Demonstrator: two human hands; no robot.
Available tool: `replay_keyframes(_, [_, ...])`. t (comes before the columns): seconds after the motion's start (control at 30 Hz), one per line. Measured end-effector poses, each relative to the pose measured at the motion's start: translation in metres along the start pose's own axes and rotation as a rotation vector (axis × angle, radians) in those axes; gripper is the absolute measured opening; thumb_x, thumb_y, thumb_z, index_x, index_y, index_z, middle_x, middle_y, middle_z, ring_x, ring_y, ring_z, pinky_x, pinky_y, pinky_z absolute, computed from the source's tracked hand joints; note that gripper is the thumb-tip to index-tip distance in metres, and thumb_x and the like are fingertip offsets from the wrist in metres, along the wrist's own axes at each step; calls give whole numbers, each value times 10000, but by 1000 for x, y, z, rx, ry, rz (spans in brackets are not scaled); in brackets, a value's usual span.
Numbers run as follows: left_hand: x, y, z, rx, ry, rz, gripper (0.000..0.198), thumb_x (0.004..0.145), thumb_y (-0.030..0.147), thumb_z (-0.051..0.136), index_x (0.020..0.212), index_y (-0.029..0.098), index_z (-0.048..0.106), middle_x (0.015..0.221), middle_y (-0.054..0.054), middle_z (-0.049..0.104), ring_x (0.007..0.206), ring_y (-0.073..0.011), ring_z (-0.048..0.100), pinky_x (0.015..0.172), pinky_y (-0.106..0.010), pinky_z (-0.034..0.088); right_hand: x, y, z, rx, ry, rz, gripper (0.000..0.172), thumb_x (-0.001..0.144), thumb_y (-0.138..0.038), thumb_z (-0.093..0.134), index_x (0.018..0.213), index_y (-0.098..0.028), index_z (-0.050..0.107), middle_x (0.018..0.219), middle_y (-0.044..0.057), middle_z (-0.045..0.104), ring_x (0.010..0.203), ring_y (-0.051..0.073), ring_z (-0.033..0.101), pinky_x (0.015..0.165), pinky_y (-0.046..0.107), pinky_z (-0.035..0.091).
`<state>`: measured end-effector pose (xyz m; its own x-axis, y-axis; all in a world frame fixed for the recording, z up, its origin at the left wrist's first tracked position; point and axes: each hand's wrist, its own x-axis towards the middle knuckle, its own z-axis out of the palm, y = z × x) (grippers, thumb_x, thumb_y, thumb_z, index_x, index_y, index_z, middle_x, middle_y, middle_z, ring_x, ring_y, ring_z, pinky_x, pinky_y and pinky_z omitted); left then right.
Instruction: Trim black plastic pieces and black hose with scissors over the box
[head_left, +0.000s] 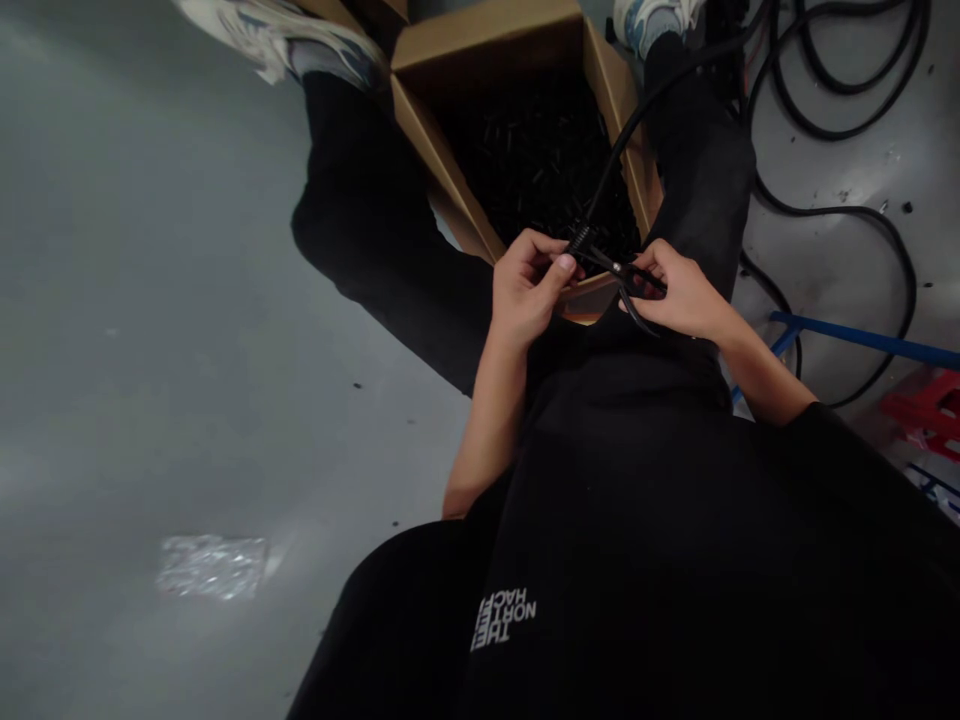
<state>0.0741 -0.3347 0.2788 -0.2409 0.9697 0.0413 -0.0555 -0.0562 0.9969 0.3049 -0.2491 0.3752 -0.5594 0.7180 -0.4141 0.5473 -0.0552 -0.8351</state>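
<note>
My left hand point(531, 285) pinches the ribbed end of a black cable point(580, 238) between thumb and fingers. Close to its right, my right hand point(671, 290) grips the dark handles of a pair of scissors point(617, 269), whose blades point left toward the ribbed cable end. Whether the blades touch the cable cannot be made out. Both hands are over the near edge of an open cardboard box point(487, 32), which holds many small black pieces point(536, 150). From the ribbed end the cable runs up and right across the box.
My legs stand on either side of the box. Coiled black cable point(847, 212) lies on the floor at the right, near a blue bar point(877, 340) and a red plastic object point(930, 405). A clear plastic packet point(212, 567) lies on the floor at lower left.
</note>
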Motion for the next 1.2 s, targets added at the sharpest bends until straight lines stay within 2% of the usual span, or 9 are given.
replay_keyframes(0.3, [-1, 24, 13, 35, 21, 15, 487, 1064, 738, 755, 1086, 254, 702, 840, 5, 708, 715, -170, 750, 646, -296, 627, -5, -5, -4, -6, -28, -52, 513, 815, -504, 877, 1098, -252, 532, 1172, 83, 743, 1003, 261, 730, 917, 492, 626])
replay_keyframes(0.4, [1, 34, 9, -15, -93, -33, 533, 1056, 779, 737, 1020, 252, 668, 775, 17, 691, 630, -157, 716, 580, -288, 611, -5, -3, -5, -84, -33, -111, 546, 828, -525, 898, 1142, -253, 544, 1204, 79, 723, 1041, 273, 722, 944, 513, 640])
replay_keyframes(0.53, [5, 51, -2, -179, -328, -61, 586, 993, 792, 812, 889, 239, 652, 699, 21, 657, 515, -144, 671, 480, -276, 572, -5, -9, -13, -284, -62, -336, 698, 796, -589, 967, 1267, -246, 583, 1333, 109, 667, 1251, 363, 685, 1107, 630, 609])
replay_keyframes(0.6, [7, 57, -6, -251, -384, -69, 622, 925, 799, 880, 829, 231, 647, 671, 24, 619, 477, -141, 654, 448, -276, 559, -6, -16, -19, -384, -81, -418, 688, 835, -611, 946, 1295, -240, 594, 1344, 114, 653, 1296, 385, 668, 1141, 651, 589])
replay_keyframes(0.77, [11, 54, -6, -364, -260, -32, 599, 921, 764, 909, 822, 238, 640, 625, 46, 574, 473, -129, 647, 435, -237, 538, -12, -29, -29, -499, -107, -437, 504, 1014, -602, 777, 1294, -226, 593, 1301, 103, 666, 1173, 304, 705, 1018, 500, 624])
replay_keyframes(0.9, [11, 41, -5, -368, -181, -34, 556, 959, 727, 894, 858, 246, 633, 621, 58, 597, 494, -115, 644, 457, -211, 526, -16, -25, -31, -511, -112, -358, 395, 1034, -499, 735, 1265, -213, 591, 1225, 94, 688, 1100, 280, 722, 959, 449, 613])
replay_keyframes(1.03, [6, 28, -2, -216, -143, -59, 555, 939, 746, 901, 906, 245, 663, 735, 35, 693, 585, -132, 683, 530, -243, 561, -11, -15, -23, -441, -80, -259, 497, 953, -522, 812, 1269, -220, 575, 1254, 96, 686, 1109, 292, 723, 962, 481, 619])
replay_keyframes(1.1, [3, 20, 3, -98, -67, -69, 560, 927, 756, 904, 923, 246, 673, 830, 12, 740, 689, -155, 724, 622, -282, 605, -6, -11, -14, -388, -43, -195, 532, 934, -538, 835, 1277, -234, 565, 1290, 102, 678, 1133, 300, 720, 977, 499, 620])
replay_keyframes(1.2, [0, 3, 10, 38, 86, -73, 564, 961, 793, 841, 955, 252, 681, 891, -12, 754, 797, -187, 746, 746, -338, 632, 0, -5, 1, -319, -19, -84, 443, 955, -508, 814, 1196, -252, 544, 1218, 95, 700, 1074, 291, 720, 964, 494, 607])
